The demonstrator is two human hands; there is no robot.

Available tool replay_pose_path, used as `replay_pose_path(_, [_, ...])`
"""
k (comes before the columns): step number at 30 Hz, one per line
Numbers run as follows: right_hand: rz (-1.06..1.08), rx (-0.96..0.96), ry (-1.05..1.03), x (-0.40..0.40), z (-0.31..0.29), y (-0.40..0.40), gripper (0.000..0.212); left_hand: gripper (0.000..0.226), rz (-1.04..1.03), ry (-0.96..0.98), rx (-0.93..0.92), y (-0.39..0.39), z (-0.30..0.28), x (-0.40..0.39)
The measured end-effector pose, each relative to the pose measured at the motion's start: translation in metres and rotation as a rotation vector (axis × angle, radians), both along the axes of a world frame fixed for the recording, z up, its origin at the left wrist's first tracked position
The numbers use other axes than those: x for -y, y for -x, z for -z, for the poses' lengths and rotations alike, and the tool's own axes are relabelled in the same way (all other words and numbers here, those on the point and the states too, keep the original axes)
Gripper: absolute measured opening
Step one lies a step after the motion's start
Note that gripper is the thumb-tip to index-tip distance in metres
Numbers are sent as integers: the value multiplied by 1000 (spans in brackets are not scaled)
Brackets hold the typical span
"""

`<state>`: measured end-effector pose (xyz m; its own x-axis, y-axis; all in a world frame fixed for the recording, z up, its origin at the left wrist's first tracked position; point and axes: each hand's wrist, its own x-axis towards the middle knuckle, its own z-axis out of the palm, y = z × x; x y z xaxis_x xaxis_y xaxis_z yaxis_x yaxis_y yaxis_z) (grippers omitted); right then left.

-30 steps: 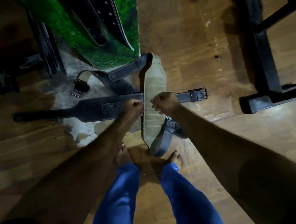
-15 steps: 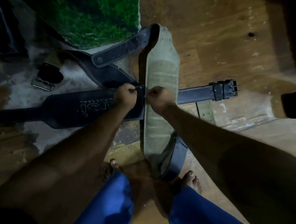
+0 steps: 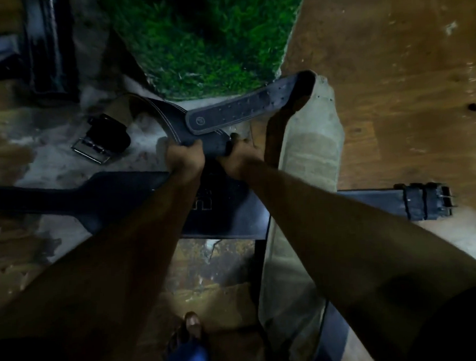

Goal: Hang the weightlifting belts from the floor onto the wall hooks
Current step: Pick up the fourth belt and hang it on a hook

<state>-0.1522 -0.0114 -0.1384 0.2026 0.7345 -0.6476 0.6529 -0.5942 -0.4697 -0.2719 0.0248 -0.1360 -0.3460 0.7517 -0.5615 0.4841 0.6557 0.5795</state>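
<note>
Belts lie crossed on the floor [image 3: 390, 62] below us: our left hand [image 3: 185, 162] and right hand [image 3: 240, 159] both curl their fingers tight round the stitched black belt [image 3: 173, 123] at its wide middle. We judge it thick, stiff leather, fairly heavy, its buckle [image 3: 92, 152] likely to swing, so the middle seems the sound place to grip

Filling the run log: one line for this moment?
phase: pickup | left hand and right hand: gripping curved black belt | flat black belt: on floor | hooks: unseen
</note>
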Motion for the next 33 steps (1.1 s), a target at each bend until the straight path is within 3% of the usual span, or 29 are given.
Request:
replay_pose_path(3, [54, -55, 10, -11, 5, -12, 71, 26, -86, 18, 216, 4, -2, -14])
replay_pose_path(5, [79, -103, -36, -15, 1, -16, 52, 8, -97, -58, 324, 3, -17, -16])
replay_pose_path(9, [212, -122, -126, -9, -34, -4, 39, 12, -49, -79, 327, 22, -54, -1])
replay_pose_path(12, [146, -72, -128, -2, -76, -1, 49, 21, -81, -60, 382, 40, -86, 8])
replay_pose_path(23, [30, -158, -211, 27, -305, 0, 54, 20, -65, -120, 535, 43, -333, 35])
replay_pose_path(27, [-19, -192, -214, 52, -389, -6, 45, 25, -10, -115, 537, 41, -423, 64])
replay_pose_path(30, [-61, -163, -248, 67, -461, -11, 40, 4, 17, -132, 524, 40, -499, 78])
replay_pose_path(33, [-101, -145, -296, 73, -539, -16, 37, 20, 23, -131, 528, 42, -573, 85])
